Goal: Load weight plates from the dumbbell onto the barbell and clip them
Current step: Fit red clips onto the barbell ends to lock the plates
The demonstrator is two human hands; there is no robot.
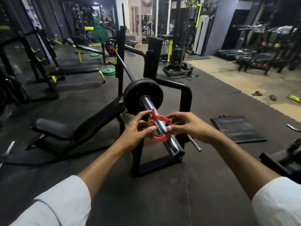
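Dim gym surroundings, dark rubber floor (162, 193) underfoot. Left hand (138, 129) and right hand (187, 126) both pinch a red barbell clip (160, 126), fingers closed on its opposite sides, the clip ringed around the chrome barbell sleeve (162, 128) partway along, well short of the plates. Further up the sleeve sit black weight plates (138, 93), pushed against the collar. Beyond them the barbell rests on a black bench-press rack (153, 57), its padded bench (53, 128) at left. Green plates (108, 71) lie on the floor farther back.
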